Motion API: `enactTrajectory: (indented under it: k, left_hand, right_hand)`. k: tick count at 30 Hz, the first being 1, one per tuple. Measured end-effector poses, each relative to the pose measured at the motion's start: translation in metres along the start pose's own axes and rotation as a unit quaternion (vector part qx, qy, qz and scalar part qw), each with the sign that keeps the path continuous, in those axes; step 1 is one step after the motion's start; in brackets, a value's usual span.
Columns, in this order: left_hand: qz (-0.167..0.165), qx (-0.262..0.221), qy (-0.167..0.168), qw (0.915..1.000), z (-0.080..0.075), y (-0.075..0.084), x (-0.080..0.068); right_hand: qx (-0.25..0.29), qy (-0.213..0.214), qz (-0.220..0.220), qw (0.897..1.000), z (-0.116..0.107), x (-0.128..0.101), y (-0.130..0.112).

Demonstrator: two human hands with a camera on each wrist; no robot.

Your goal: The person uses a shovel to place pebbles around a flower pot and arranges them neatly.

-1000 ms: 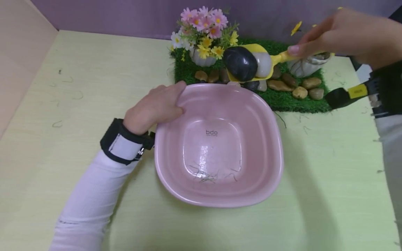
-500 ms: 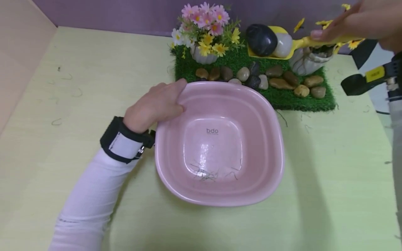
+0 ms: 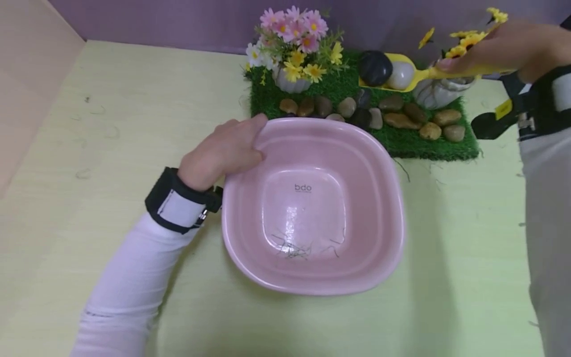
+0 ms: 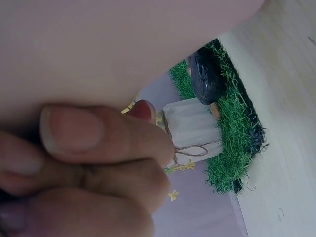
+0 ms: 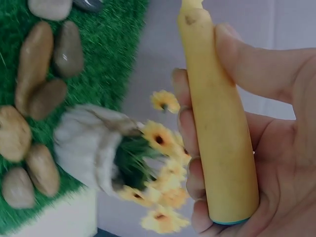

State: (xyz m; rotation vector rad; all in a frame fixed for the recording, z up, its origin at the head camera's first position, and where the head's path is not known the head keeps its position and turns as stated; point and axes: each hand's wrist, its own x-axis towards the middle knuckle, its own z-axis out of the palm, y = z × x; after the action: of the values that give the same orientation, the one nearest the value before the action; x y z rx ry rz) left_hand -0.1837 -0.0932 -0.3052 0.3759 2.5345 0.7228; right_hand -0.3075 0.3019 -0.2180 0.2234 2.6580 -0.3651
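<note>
At the left rim of the pink basin (image 3: 363, 203), my left hand (image 3: 223, 148) grips the edge with the thumb inside. Its curled fingers fill much of the left wrist view. A few grass blades (image 3: 294, 250) lie on the basin's floor. At the upper right, my right hand (image 3: 513, 52) holds a yellow toy shovel (image 3: 421, 77), fingers wrapped round the thick handle (image 5: 219, 133). In the shovel's scoop sit a large black stone (image 3: 375, 68) and a smaller white stone (image 3: 401, 75), over the back of the artificial grass mat (image 3: 339, 89).
Rows of brown, grey and dark pebbles (image 3: 403, 120) line the mat's front, behind the basin. A pot of pink, white and yellow flowers (image 3: 294, 49) stands at the mat's left. A white pot of yellow flowers (image 5: 94, 148) stands under the right hand. Behind rises a purple wall (image 3: 178, 25).
The shovel with both stones has moved right and back, away from the pebbles, then dipped slightly toward the mat. The left hand and basin have stayed in place.
</note>
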Motion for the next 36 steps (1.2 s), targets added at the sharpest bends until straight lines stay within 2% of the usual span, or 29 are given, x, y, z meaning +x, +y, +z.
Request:
enactTrajectory:
  k: [4, 7, 11, 14, 18, 25, 29, 36]
  left_hand:
    - [0.0, 0.0, -0.002, 1.0, 0.001, 0.002, 0.0]
    - [0.002, 0.002, 0.0, 1.0, 0.001, 0.002, -0.001]
    - [0.003, 0.004, 0.001, 1.0, 0.001, 0.002, 0.0]
    - [0.004, 0.007, 0.001, 1.0, 0.001, 0.002, 0.0]
    - [0.003, 0.006, 0.001, 1.0, 0.001, 0.003, 0.0]
    - [-0.001, 0.002, 0.0, 1.0, 0.001, 0.004, 0.0]
    - [-0.003, 0.0, 0.0, 1.0, 0.001, 0.004, 0.0]
    - [0.0, 0.005, 0.005, 1.0, 0.002, 0.004, 0.001]
  right_hand:
    - [0.022, -0.045, 0.024, 0.998, 0.014, -0.003, -0.002]
    - [0.027, -0.065, 0.02, 0.997, 0.023, -0.003, -0.004]
    - [0.006, -0.062, 0.022, 0.998, 0.036, -0.003, -0.008]
    - [-0.029, -0.065, 0.013, 0.997, 0.046, -0.004, -0.012]
    - [-0.037, -0.054, -0.002, 0.998, 0.056, -0.006, -0.018]
    - [-0.039, -0.049, -0.003, 0.998, 0.061, -0.007, -0.025]
    - [-0.02, -0.052, 0.016, 0.998, 0.065, -0.006, -0.028]
    - [-0.023, -0.023, 0.036, 0.999, 0.071, -0.004, -0.033]
